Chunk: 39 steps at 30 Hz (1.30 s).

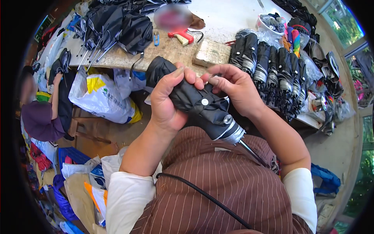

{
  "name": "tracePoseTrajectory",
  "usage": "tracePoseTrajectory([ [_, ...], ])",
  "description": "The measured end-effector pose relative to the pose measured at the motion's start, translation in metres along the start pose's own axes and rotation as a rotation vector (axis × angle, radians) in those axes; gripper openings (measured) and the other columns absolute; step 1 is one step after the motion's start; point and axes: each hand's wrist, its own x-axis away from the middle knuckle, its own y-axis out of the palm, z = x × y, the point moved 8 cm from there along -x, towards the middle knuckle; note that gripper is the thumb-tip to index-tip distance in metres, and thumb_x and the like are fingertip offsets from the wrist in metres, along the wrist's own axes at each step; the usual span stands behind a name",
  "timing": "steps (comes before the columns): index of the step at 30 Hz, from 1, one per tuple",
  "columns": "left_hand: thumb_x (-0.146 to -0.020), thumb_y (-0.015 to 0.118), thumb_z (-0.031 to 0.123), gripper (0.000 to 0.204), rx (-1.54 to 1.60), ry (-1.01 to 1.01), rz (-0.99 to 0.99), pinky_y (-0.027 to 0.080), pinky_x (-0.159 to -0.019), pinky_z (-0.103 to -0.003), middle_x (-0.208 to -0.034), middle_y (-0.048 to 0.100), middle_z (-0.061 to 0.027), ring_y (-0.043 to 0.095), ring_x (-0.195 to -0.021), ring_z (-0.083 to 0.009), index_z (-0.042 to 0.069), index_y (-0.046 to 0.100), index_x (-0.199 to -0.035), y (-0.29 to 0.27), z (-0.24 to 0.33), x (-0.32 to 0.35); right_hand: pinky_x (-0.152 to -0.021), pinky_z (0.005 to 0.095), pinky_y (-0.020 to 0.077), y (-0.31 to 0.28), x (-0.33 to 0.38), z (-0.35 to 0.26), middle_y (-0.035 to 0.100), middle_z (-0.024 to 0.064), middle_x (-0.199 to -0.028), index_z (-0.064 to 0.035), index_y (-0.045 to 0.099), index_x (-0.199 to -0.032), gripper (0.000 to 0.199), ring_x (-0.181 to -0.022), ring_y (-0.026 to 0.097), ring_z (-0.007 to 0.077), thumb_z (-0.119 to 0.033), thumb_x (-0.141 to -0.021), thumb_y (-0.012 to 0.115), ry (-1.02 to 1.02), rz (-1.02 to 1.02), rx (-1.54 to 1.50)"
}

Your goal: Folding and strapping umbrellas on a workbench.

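2 hands [202, 91] grip 1 folded black umbrella [194, 102].

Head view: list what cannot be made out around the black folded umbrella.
- Umbrella middle: covered by the left hand.
- Its strap end: hidden under the right hand fingers.
- Thing on the workbench beyond: blurred, unreadable.
- Umbrella row lower ends: too dark to separate.

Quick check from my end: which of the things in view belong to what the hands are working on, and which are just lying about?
In hand:
- folded black umbrella, gripped by the left hand
- its strap, pinched by the right hand
- row of folded black umbrellas, possibly the same batch

Lying about:
- open black umbrellas on the table
- red-handled tool
- white and yellow sack
- blue snips
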Motion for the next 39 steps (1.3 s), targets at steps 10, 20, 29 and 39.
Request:
tracePoseTrajectory([
  [10, -0.085, 0.059, 0.009, 0.017, -0.342, 0.025, 0.422, 0.046, -0.083, -0.031, -0.078, 0.058, -0.007, 0.058, -0.076, -0.017, 0.003, 0.051, -0.098, -0.057, -0.003, 0.016, -0.059, 0.0182, 0.0441, -0.007, 0.009, 0.02, 0.066, 0.0028, -0.079, -0.0009, 0.067, -0.099, 0.018, -0.061, 0.052, 0.0065, -0.002, -0.081, 0.066, 0.011, -0.015, 0.211],
  [20, -0.083, 0.062, 0.006, 0.019, -0.369, 0.099, 0.504, 0.048, -0.073, -0.027, -0.079, 0.06, -0.0084, 0.06, -0.074, -0.0179, 0.002, 0.054, -0.1, -0.072, -0.007, 0.022, -0.069, 0.0167, 0.0447, 0.004, 0.033, 0.027, 0.068, 0.003, -0.084, -0.0006, 0.069, -0.098, 0.015, -0.069, 0.055, 0.0058, 0.0, -0.084, 0.063, -0.2, 0.071, 0.664],
  [29, -0.082, 0.063, 0.004, 0.018, -0.392, 0.139, 0.452, 0.048, -0.071, -0.027, -0.076, 0.06, -0.0087, 0.061, -0.073, -0.0178, 0.003, 0.054, -0.098, -0.06, -0.009, 0.023, -0.067, 0.0206, 0.0437, 0.003, 0.035, 0.026, 0.065, 0.0062, -0.09, -0.0004, 0.069, -0.098, 0.016, -0.074, 0.054, 0.0098, 0.001, -0.083, 0.062, -0.304, 0.04, 0.61],
  [39, -0.082, 0.062, 0.003, 0.017, -0.377, 0.149, 0.507, 0.048, -0.07, -0.025, -0.077, 0.06, -0.0087, 0.06, -0.072, -0.0172, 0.003, 0.054, -0.097, -0.067, -0.01, 0.028, -0.071, 0.0277, 0.0451, 0.028, 0.058, 0.021, 0.06, 0.0093, -0.094, -0.0008, 0.065, -0.106, 0.03, -0.08, 0.054, 0.0202, 0.004, -0.077, 0.064, -0.601, -0.047, 0.943],
])
